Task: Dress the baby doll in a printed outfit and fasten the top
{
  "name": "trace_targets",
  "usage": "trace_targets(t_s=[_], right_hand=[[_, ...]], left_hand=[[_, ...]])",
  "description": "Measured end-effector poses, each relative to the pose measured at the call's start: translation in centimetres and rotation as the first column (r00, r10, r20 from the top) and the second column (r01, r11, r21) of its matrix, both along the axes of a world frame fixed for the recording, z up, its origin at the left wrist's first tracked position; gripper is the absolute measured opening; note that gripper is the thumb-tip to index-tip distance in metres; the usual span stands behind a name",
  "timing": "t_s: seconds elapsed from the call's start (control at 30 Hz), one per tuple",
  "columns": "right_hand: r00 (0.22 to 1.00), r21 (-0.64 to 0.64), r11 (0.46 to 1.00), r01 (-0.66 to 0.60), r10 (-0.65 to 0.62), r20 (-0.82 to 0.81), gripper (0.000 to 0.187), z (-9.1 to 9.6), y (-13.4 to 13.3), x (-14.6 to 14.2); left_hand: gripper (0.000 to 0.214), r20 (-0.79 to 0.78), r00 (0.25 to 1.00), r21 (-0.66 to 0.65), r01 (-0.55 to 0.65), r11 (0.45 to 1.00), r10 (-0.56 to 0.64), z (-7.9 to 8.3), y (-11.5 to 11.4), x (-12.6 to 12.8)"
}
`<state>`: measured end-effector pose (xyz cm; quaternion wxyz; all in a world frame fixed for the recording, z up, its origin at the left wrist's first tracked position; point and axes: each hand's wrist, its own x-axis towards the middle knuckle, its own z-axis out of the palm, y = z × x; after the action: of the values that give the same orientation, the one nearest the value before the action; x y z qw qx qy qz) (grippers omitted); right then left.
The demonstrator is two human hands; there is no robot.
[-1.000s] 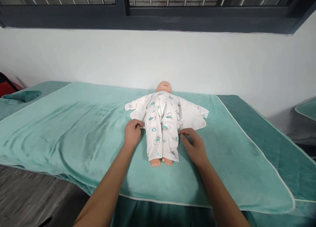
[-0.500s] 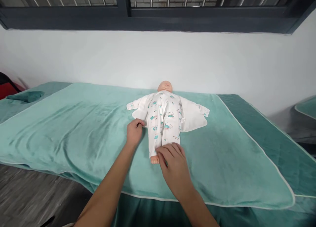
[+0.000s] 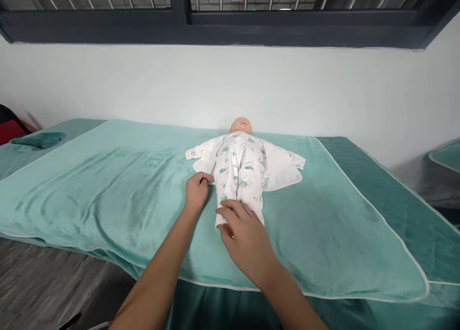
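A baby doll [image 3: 240, 125] lies face up on the bed, head towards the wall, its arms spread in white sleeves. It wears a white baby outfit [image 3: 246, 169] with small teal prints; plain white flaps fan out at both sides. My left hand [image 3: 196, 191] is closed, its thumb and forefinger pinched at the lower edge of the left flap. Over the lower legs is my right hand [image 3: 247, 239], fingers apart and curved, with fingertips at the left trouser leg. It hides the doll's feet, and contact with the cloth is hard to judge.
A light green plush blanket [image 3: 151, 167] with pale piping covers the bed, wrinkled at left. Darker green bedding [image 3: 395, 210] shows at right. Behind stands a white wall [image 3: 230, 85] under a dark window frame [image 3: 230, 28]. A folded green cloth [image 3: 39, 140] lies far left.
My right hand has moved left and slightly up across the lower trouser legs, covering the foot that showed before. Its fingers are more spread. The left hand stays nearly in place.
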<state>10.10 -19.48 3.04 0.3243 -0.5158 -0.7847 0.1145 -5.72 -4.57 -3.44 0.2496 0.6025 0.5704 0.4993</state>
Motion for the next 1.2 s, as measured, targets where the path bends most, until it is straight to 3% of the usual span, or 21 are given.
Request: trace_targets(t_s=[0.13, 0.3, 0.47, 0.6, 0.7, 0.87, 0.97, 1.1, 1.2], right_hand=[[0.977, -0.005, 0.998, 0.056, -0.054, 0.205, 0.018, 0.2, -0.3, -1.0], [0.931, 0.008, 0.994, 0.110, -0.106, 0.350, 0.019, -0.5, 0.1, -1.7], [0.956, 0.066, 0.990, 0.127, -0.140, 0.257, 0.018, -0.9, 0.9, -2.2], [0.990, 0.146, 0.988, 0.053, -0.072, 0.125, 0.018, -0.7, 1.1, -3.2], [0.989, 0.151, 0.988, 0.026, -0.047, 0.137, 0.018, -1.0, 1.0, -3.6], [0.993, 0.093, 0.992, 0.088, -0.095, 0.071, 0.022, -1.6, 0.0, -2.3], [0.991, 0.096, 0.986, 0.136, -0.135, -0.013, 0.027, -1.7, -0.9, -0.9], [0.984, 0.088, 0.983, 0.160, -0.166, 0.060, 0.044, -1.8, -1.4, 0.5], [0.973, 0.059, 0.984, 0.168, -0.175, 0.150, 0.037, -2.1, -0.8, 0.8]], left_hand=[[0.024, 0.007, 1.000, -0.007, -0.004, 1.000, 0.004, 0.0, 0.0, 0.0], [0.023, 0.014, 1.000, -0.006, -0.006, 1.000, 0.006, 0.1, 0.0, 0.0], [0.024, 0.019, 1.000, -0.010, -0.003, 1.000, 0.003, 0.2, 0.0, 0.0], [0.023, -0.008, 1.000, -0.014, -0.005, 1.000, 0.005, 0.3, 0.0, -0.1], [0.023, -0.006, 1.000, -0.011, -0.009, 1.000, 0.009, 0.3, 0.0, -0.1], [0.017, 0.100, 0.994, 0.000, 0.045, 0.999, -0.045, 0.3, 0.0, 0.1], [0.020, 0.052, 0.995, -0.031, 0.083, 0.996, -0.081, 0.5, -0.1, 0.2], [0.039, -0.150, 0.969, -0.064, 0.187, 0.980, -0.194, 0.8, -0.2, 0.3], [0.038, -0.088, 0.963, -0.080, 0.247, 0.966, -0.254, 0.9, -0.4, 0.1]])
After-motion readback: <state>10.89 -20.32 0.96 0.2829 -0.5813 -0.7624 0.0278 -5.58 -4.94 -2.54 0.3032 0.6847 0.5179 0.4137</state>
